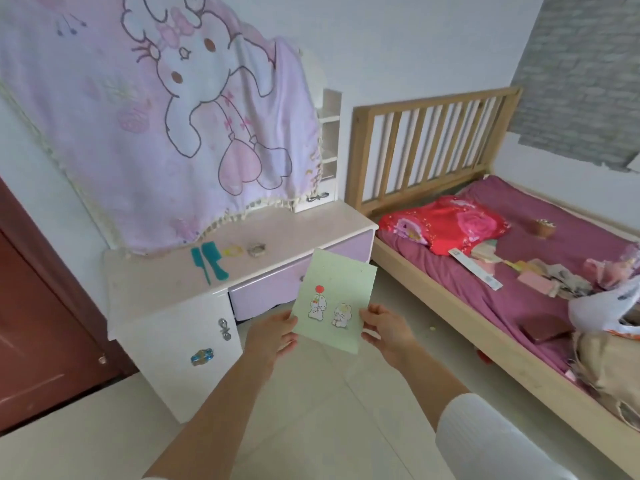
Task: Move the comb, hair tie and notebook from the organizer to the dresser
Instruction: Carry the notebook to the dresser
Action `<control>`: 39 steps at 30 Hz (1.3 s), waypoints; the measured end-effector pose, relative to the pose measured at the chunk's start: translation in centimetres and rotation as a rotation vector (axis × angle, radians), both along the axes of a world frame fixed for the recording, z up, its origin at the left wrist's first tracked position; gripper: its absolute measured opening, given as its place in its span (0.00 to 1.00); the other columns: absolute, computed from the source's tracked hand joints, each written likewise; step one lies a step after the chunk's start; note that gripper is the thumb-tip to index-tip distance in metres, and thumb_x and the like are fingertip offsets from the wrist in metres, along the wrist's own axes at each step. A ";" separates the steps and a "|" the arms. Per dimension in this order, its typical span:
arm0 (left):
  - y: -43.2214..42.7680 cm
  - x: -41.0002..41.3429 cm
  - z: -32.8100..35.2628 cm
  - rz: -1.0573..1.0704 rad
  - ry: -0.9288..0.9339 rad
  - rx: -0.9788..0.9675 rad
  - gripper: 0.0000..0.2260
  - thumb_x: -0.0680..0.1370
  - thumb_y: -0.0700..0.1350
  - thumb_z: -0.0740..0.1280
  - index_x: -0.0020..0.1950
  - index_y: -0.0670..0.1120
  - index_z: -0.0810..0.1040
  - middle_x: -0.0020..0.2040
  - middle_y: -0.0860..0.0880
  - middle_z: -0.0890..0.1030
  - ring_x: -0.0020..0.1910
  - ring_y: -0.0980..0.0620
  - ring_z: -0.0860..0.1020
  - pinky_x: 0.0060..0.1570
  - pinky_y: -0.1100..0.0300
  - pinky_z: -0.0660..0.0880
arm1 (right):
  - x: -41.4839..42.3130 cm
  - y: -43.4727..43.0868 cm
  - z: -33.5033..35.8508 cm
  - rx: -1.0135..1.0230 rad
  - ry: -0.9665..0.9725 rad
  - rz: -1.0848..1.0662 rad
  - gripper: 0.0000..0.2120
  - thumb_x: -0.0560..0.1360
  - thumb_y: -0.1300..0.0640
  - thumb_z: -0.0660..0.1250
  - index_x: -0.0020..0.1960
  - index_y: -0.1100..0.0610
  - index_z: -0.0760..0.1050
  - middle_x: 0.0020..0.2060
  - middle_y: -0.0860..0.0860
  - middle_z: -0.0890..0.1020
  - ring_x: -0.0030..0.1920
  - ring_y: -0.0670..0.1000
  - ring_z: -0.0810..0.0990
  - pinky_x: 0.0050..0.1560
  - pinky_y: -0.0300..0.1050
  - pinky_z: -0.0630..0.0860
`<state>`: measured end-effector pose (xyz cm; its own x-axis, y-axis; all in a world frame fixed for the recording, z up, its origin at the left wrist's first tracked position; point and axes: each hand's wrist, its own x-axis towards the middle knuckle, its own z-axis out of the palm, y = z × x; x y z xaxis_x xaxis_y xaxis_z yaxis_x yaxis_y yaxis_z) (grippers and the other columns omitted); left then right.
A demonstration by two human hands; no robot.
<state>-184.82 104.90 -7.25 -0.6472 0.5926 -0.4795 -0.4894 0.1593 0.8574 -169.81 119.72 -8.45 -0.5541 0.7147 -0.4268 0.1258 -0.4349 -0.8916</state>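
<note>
A pale green notebook (334,296) with two cartoon rabbits on its cover is held in the air in front of the dresser's drawer. My left hand (272,336) grips its lower left corner and my right hand (386,329) grips its lower right edge. On the white dresser (145,285) lie two teal combs (209,261), a yellow hair tie (233,251) and a small greyish object (256,250), all to the upper left of the notebook.
A pink cartoon blanket (156,109) hangs over the dresser's back. A wooden bed (450,271) with a purple sheet, a red pillow (446,223) and scattered items stands to the right. A dark red door (38,323) is at the left. Pale tiled floor lies below.
</note>
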 end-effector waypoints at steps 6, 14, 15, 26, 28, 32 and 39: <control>6.5 -10.1 -3.1 -0.045 0.061 -0.135 0.11 0.72 0.33 0.70 0.54 0.40 0.82 0.43 0.43 0.82 0.37 0.51 0.76 0.41 0.62 0.78 | -10.2 8.4 -0.9 0.029 -0.117 0.065 0.05 0.76 0.63 0.65 0.48 0.57 0.79 0.38 0.49 0.84 0.36 0.46 0.81 0.35 0.39 0.73; 18.9 -23.3 -8.1 -0.026 0.100 -0.256 0.09 0.71 0.35 0.70 0.50 0.41 0.85 0.26 0.48 0.71 0.27 0.51 0.64 0.30 0.62 0.62 | -26.1 22.7 -4.4 0.035 -0.265 0.142 0.14 0.72 0.70 0.66 0.57 0.67 0.77 0.49 0.62 0.83 0.44 0.56 0.80 0.44 0.45 0.75; 20.3 -24.6 -8.3 -0.026 0.111 -0.273 0.08 0.71 0.36 0.70 0.49 0.42 0.85 0.23 0.50 0.71 0.26 0.51 0.65 0.29 0.62 0.62 | -27.9 24.2 -4.8 0.051 -0.294 0.159 0.15 0.71 0.72 0.65 0.57 0.68 0.78 0.52 0.65 0.83 0.46 0.58 0.81 0.45 0.46 0.76; 31.6 -34.7 -13.1 0.176 0.033 -0.465 0.09 0.67 0.37 0.72 0.46 0.41 0.86 0.30 0.50 0.81 0.30 0.55 0.75 0.29 0.69 0.70 | -44.1 35.3 -9.7 0.083 -0.520 0.313 0.07 0.67 0.73 0.67 0.44 0.73 0.80 0.41 0.60 0.79 0.42 0.55 0.74 0.44 0.46 0.69; 32.3 -35.8 -13.9 0.173 0.043 -0.510 0.08 0.67 0.37 0.72 0.45 0.42 0.86 0.31 0.47 0.84 0.26 0.59 0.73 0.23 0.71 0.67 | -45.2 35.9 -10.5 0.073 -0.562 0.323 0.09 0.68 0.73 0.67 0.47 0.73 0.80 0.42 0.61 0.81 0.44 0.58 0.77 0.46 0.46 0.70; 33.3 -36.8 -14.8 0.064 0.082 -0.613 0.06 0.69 0.38 0.71 0.43 0.41 0.86 0.34 0.44 0.85 0.24 0.57 0.72 0.25 0.67 0.66 | -46.6 36.3 -11.4 0.112 -0.633 0.318 0.19 0.69 0.73 0.66 0.59 0.76 0.70 0.62 0.70 0.74 0.64 0.67 0.71 0.65 0.59 0.68; 34.1 -37.7 -15.2 -0.095 0.188 -0.687 0.10 0.71 0.34 0.65 0.43 0.42 0.86 0.40 0.43 0.87 0.31 0.52 0.79 0.27 0.66 0.73 | -47.0 35.6 -11.8 0.201 -0.696 0.437 0.23 0.68 0.70 0.64 0.63 0.65 0.75 0.55 0.56 0.80 0.55 0.55 0.76 0.55 0.42 0.70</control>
